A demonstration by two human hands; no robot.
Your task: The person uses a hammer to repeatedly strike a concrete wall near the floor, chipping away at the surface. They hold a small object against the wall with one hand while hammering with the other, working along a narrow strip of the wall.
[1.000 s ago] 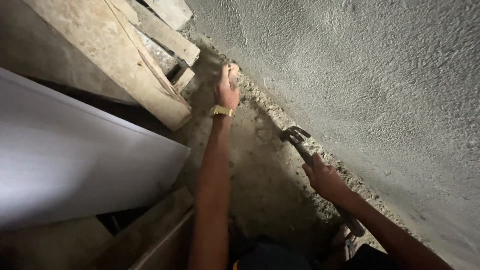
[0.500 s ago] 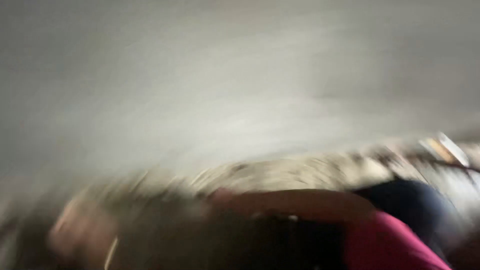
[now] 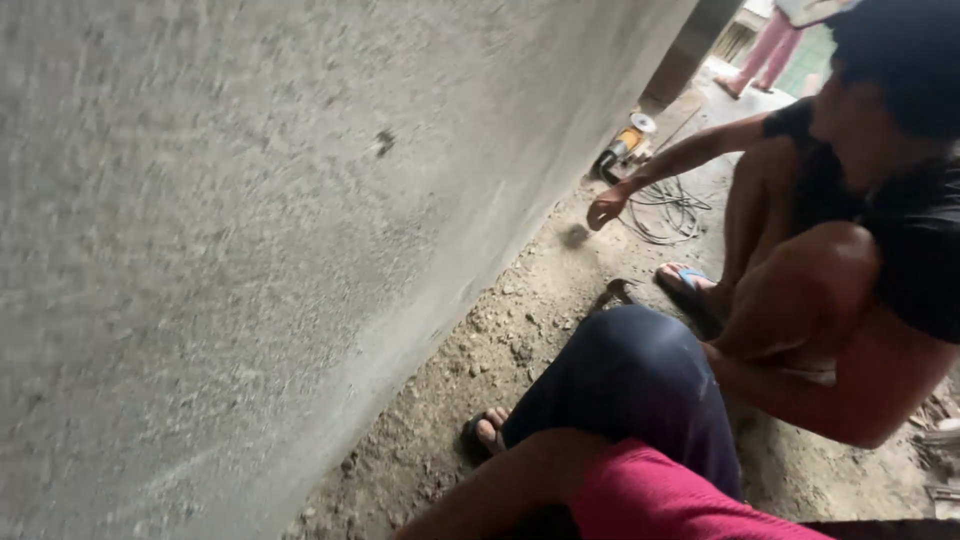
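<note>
While the view is turned along the wall, a small dark tool lies loose on the dirt floor just beyond the person's bent knee – what kind of tool it is cannot be told, and nobody touches it. Neither the left hand nor the right hand is in sight, so their grip cannot be told; only a bare forearm crosses the bottom edge, running out of frame. The person's sandalled foot sits close to the foot of the rough grey wall, probably because the crouch leaves little room there. A co-worker squats just beside, toes near the tool, one arm stretched forward with the co-worker's hand hanging loosely curled and empty above the ground. Farther along, an angle grinder rests against the wall's base with its cable looped in a heap – the co-worker's legs and the knee crowd the narrow strip between
</note>
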